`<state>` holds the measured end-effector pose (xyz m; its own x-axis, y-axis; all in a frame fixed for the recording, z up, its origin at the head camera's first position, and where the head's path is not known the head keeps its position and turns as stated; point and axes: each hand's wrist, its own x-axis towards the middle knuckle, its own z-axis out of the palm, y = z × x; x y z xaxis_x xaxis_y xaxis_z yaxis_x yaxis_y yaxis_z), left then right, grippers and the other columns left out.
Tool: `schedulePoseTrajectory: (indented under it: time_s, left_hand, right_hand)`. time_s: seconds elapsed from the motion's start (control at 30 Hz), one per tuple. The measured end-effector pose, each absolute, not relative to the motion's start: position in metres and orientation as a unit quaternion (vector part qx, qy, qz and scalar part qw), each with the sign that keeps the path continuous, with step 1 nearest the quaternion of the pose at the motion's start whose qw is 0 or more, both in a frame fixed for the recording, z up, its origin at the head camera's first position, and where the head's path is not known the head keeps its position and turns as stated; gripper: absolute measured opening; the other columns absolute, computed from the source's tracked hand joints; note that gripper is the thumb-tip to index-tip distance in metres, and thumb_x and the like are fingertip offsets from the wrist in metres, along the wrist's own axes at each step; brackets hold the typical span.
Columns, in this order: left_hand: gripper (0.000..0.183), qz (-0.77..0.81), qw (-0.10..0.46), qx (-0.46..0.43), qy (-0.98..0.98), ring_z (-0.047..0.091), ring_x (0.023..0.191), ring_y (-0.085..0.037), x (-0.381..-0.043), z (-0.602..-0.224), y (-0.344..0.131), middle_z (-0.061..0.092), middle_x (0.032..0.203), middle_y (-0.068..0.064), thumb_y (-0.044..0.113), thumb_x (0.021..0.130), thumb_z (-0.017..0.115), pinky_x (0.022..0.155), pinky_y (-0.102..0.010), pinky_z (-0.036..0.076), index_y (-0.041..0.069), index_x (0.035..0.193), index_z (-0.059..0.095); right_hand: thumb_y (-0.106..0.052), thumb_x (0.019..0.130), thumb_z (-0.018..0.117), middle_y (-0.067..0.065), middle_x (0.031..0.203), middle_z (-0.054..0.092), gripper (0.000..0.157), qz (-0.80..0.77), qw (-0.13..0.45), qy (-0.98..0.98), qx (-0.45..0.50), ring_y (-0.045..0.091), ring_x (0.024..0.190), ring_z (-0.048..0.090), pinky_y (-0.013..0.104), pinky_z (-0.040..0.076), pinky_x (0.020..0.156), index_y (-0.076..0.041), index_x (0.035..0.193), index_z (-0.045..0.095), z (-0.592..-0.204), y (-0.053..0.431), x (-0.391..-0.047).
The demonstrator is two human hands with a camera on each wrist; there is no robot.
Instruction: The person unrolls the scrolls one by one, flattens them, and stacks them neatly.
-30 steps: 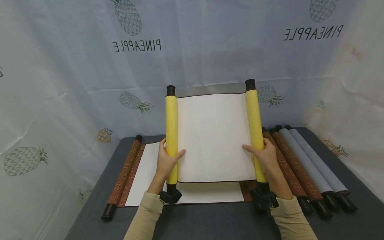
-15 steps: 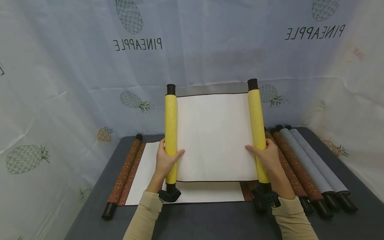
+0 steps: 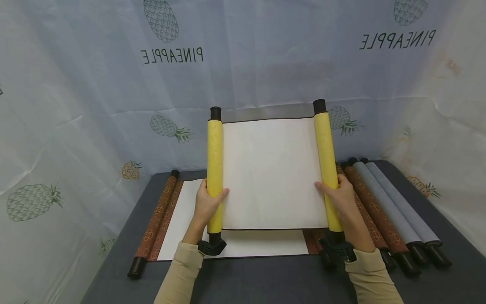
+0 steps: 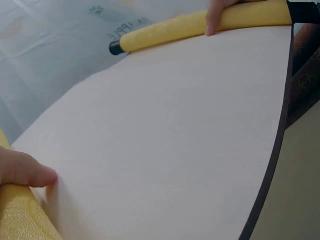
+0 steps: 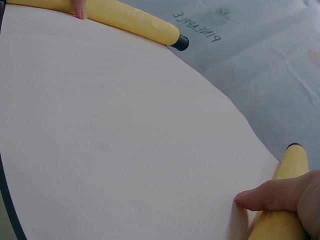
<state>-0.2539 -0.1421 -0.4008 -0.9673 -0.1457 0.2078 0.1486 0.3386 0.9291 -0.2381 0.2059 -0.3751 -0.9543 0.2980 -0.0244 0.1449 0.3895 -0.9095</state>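
A yellow scroll with black end knobs is held up, partly unrolled, its blank white paper stretched between two upright rolls. My left hand grips the left yellow roll, thumb across its front onto the paper. The right yellow roll leans slightly, and my right hand holds it the same way. In the left wrist view the left thumb lies over the roll; in the right wrist view the right thumb does likewise. The other fingers are mostly hidden behind the rolls.
Behind and below, a brown patterned scroll lies unrolled on the dark grey table, its white sheet partly covered. Brown rolls and grey rolls lie side by side at the right. A pineapple-print curtain hangs behind.
The two yellow rolls have moved slightly apart, the right one to the right and the left one a little left, so more white paper shows. Both hands keep their hold.
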Motion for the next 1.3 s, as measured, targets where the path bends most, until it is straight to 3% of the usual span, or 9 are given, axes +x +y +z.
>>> schedulePoseTrajectory:
  time_s: [0.27,0.57,0.83,0.97,1.1,1.3]
  left_hand:
    - [0.057,-0.568,0.133,-0.007,-0.812,0.049,0.079,-0.018,-0.254,-0.399,-0.149,0.055,0.1,-0.017,0.016,0.085,0.07,0.069,-0.027,0.043,0.001,0.134,0.044]
    - [0.051,-0.561,0.141,-0.006,-0.816,0.048,0.075,-0.015,-0.254,-0.4,-0.154,0.055,0.096,-0.016,0.016,0.085,0.07,0.065,-0.026,0.043,-0.003,0.128,0.05]
    - [0.052,-0.553,0.159,-0.023,-0.818,0.053,0.076,-0.018,-0.255,-0.399,-0.16,0.06,0.099,-0.023,0.014,0.082,0.074,0.067,-0.026,0.046,-0.003,0.127,0.053]
    - [0.063,-0.553,0.164,-0.031,-0.816,0.059,0.09,-0.027,-0.256,-0.398,-0.163,0.062,0.112,-0.024,0.011,0.083,0.073,0.075,-0.03,0.051,0.0,0.138,0.047]
    - [0.07,-0.554,0.157,-0.044,-0.816,0.06,0.103,-0.034,-0.257,-0.398,-0.165,0.059,0.123,-0.026,0.009,0.085,0.07,0.082,-0.038,0.053,0.001,0.146,0.035]
    - [0.075,-0.57,0.113,-0.048,-0.813,0.051,0.112,-0.033,-0.256,-0.398,-0.161,0.046,0.136,-0.024,0.01,0.095,0.058,0.089,-0.04,0.045,0.005,0.154,0.013]
  right_hand:
    - [-0.032,0.092,0.062,0.006,0.098,0.048,0.057,0.531,0.063,-0.836,-0.124,0.013,0.077,0.046,0.027,0.041,0.066,0.001,0.134,0.041,-0.375,0.208,-0.24]
    - [-0.037,0.092,0.062,0.006,0.097,0.047,0.06,0.522,0.059,-0.843,-0.118,0.013,0.077,0.046,0.027,0.041,0.066,0.0,0.135,0.044,-0.374,0.21,-0.238]
    - [-0.03,0.088,0.069,0.008,0.102,0.055,0.059,0.52,0.08,-0.842,-0.12,0.008,0.072,0.051,0.026,0.046,0.063,0.0,0.134,0.047,-0.376,0.212,-0.238]
    - [-0.03,0.09,0.066,0.015,0.112,0.057,0.061,0.516,0.084,-0.844,-0.119,0.008,0.073,0.052,0.025,0.046,0.064,0.0,0.138,0.044,-0.375,0.212,-0.237]
    - [-0.031,0.095,0.058,0.018,0.12,0.051,0.061,0.521,0.071,-0.842,-0.124,0.014,0.084,0.049,0.027,0.042,0.07,0.001,0.143,0.037,-0.373,0.211,-0.237]
    - [-0.03,0.098,0.05,0.018,0.125,0.045,0.061,0.538,0.053,-0.83,-0.14,0.024,0.099,0.045,0.032,0.037,0.077,-0.001,0.147,0.029,-0.373,0.209,-0.239]
